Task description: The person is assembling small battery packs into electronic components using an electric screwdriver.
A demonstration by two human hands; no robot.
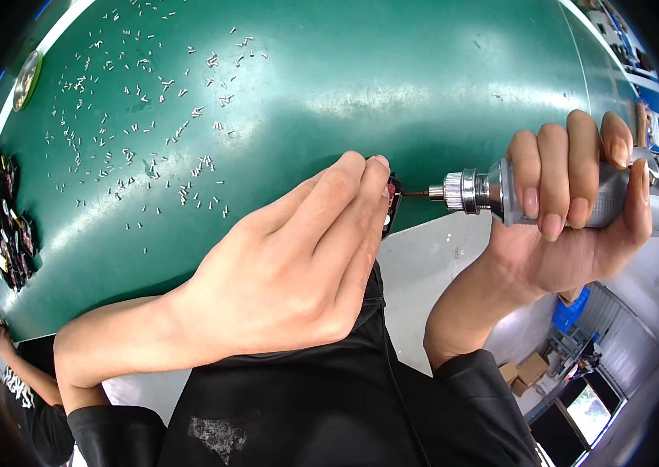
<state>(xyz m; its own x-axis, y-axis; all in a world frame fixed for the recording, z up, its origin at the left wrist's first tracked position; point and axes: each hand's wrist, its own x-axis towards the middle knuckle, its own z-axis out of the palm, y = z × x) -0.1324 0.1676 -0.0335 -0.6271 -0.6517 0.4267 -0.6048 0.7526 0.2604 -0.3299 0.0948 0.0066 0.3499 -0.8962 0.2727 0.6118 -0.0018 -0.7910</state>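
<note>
Left hand (290, 257) grips a small black part (396, 208); right hand (554, 187) grasps a grey screwdriver (609, 204) pointed at it.

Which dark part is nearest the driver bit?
The dark part in the left hand, at the driver bit tip; the others sit in the heap at far left.
</note>
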